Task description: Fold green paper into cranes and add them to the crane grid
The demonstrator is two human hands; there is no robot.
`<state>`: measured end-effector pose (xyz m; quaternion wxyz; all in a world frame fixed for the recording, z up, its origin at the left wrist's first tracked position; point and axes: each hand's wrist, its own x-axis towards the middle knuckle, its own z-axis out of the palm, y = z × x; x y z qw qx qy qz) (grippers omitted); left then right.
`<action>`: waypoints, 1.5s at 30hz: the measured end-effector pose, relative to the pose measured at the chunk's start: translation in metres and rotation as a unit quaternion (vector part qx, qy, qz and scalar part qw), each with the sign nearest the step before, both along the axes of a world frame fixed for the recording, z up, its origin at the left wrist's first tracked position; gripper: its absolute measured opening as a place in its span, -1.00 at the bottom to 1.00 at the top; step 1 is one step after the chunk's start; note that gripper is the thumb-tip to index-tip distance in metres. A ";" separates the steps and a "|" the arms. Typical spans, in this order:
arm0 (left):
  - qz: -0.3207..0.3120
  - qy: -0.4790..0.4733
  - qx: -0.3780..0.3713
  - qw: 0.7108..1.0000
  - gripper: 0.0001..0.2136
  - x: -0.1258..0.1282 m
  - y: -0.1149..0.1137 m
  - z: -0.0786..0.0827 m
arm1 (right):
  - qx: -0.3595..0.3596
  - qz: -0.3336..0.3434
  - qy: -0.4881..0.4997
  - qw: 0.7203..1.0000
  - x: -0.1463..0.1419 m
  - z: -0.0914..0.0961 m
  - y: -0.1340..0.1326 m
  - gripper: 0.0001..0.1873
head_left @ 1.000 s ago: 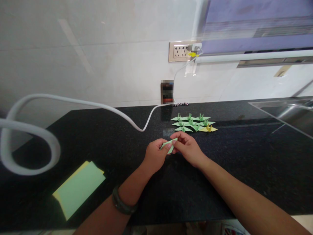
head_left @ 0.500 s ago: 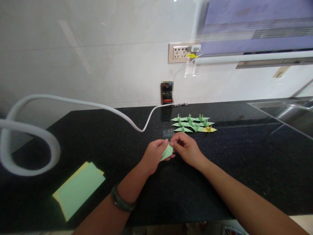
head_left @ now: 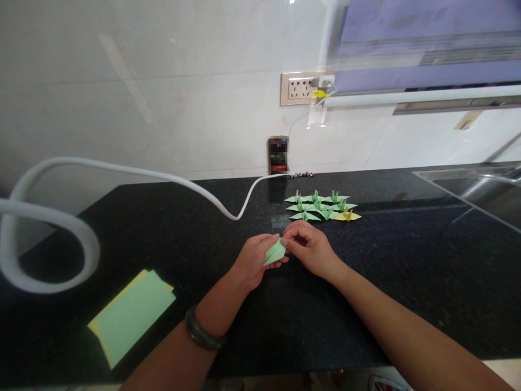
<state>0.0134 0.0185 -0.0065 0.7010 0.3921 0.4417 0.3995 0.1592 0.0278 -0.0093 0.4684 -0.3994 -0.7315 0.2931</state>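
A small folded piece of green paper is held between my two hands above the dark counter. My left hand closes around its lower left side, thumb on top and fingers beneath. At its upper right corner, my right hand pinches the edge between thumb and forefinger. Just beyond my hands, several green paper cranes stand in rows, with one yellow paper crane at the front right. The folds under my fingers are partly hidden.
Green and yellow paper sheets lie stacked at the left on the black counter. A thick white cable loops across the left side. Against the wall leans a blurred dark phone-like object, below a socket. A sink is at far right.
The green paper and my left hand have shifted slightly left and tilted, showing a bit more of the paper's face. My right hand keeps its pinch at the corner.
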 end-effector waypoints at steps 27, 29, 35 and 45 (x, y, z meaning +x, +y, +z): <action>0.009 -0.028 0.052 0.998 -0.70 0.000 -0.002 -0.003 | -0.102 -0.023 0.090 0.990 -0.003 -0.008 0.003 -0.86; 0.015 -0.022 0.055 0.998 -0.70 0.000 -0.002 -0.003 | -0.114 -0.016 0.105 0.988 -0.004 -0.007 0.002 -0.86; 0.026 -0.011 0.065 0.997 -0.70 0.001 -0.002 -0.002 | -0.151 0.008 0.150 0.977 -0.007 -0.007 0.001 -0.86; 0.048 0.029 0.103 0.993 -0.73 0.001 -0.001 -0.001 | -0.162 0.002 0.168 0.972 -0.007 -0.009 0.002 -0.83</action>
